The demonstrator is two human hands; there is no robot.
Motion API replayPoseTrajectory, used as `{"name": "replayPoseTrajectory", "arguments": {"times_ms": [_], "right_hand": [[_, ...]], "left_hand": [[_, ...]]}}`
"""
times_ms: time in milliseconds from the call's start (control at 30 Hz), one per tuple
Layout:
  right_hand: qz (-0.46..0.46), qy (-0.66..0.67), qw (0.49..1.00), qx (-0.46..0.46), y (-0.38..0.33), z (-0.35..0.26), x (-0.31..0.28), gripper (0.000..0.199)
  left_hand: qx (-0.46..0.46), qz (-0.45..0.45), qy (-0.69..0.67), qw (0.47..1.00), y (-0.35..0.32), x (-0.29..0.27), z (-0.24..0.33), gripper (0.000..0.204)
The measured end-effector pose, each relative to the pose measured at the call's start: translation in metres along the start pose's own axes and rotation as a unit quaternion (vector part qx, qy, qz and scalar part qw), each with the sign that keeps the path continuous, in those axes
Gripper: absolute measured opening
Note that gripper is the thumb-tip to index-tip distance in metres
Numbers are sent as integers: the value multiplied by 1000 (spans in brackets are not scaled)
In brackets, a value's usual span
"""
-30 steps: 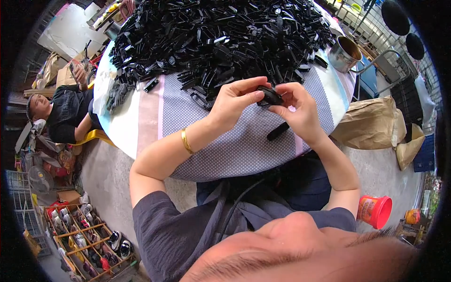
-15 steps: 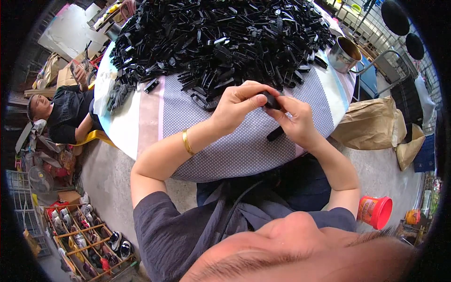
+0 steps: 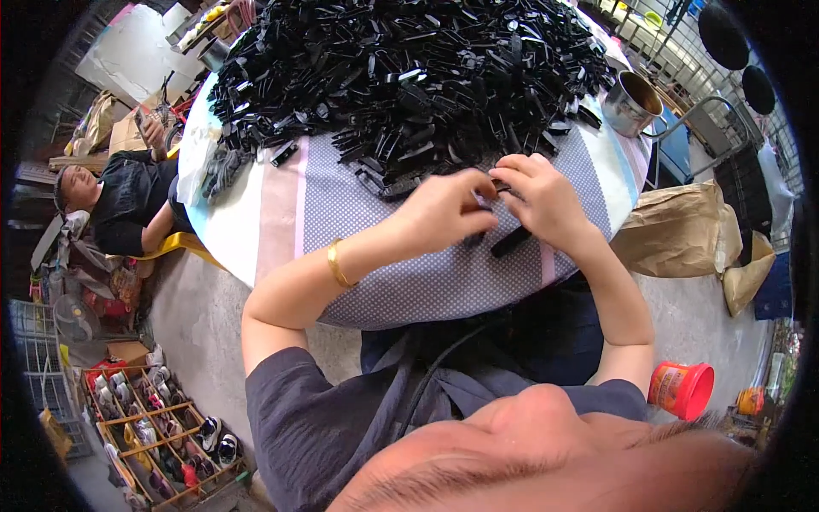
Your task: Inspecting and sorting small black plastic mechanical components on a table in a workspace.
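On the round table, a large heap of glossy black plastic pieces (image 3: 409, 85) lies in front of me, most of them long and narrow. My left hand (image 3: 439, 213) is over the near edge of the heap, thumb and forefinger apart. Just below its fingers is a blurred dark piece (image 3: 473, 235). Close beside it, my right hand (image 3: 550, 205) pinches a small black piece (image 3: 502, 186), partly hidden by the fingers. Under the right hand, a black bar-shaped piece (image 3: 510, 242) rests on the dotted tablecloth (image 3: 409, 290).
Dark gloves (image 3: 227, 173) lie at the table's left side, and a metal pot (image 3: 631, 104) stands at its right edge. Brown paper sacks (image 3: 674, 230) and a red bucket (image 3: 682, 390) are to the right. Another person (image 3: 128, 196) sits at left, above a shoe rack (image 3: 158, 435).
My hands, earlier together around one black piece, have loosened. The left fingers have spread and dropped slightly, a dark piece now shows beneath them, and my right hand has turned toward the heap.
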State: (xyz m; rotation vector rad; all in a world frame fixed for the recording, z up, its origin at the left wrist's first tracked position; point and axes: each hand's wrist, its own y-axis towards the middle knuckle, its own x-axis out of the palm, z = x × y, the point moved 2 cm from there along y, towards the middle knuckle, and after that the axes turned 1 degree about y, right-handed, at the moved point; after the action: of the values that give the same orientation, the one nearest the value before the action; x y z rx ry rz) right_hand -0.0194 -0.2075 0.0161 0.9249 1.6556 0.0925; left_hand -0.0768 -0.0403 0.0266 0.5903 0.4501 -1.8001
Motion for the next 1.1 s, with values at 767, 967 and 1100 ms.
{"name": "replayPoseTrajectory", "arguments": {"times_ms": [767, 967, 1100], "right_hand": [[83, 522, 814, 242, -3, -1, 10, 32], [71, 334, 923, 177, -3, -5, 10, 27], [93, 389, 894, 201, -4, -4, 12, 25]], "left_hand": [[33, 149, -121, 981, 17, -4, -15, 30], [-73, 58, -469, 878, 16, -1, -26, 42], [-44, 65, -464, 883, 18, 1, -27, 39]]}}
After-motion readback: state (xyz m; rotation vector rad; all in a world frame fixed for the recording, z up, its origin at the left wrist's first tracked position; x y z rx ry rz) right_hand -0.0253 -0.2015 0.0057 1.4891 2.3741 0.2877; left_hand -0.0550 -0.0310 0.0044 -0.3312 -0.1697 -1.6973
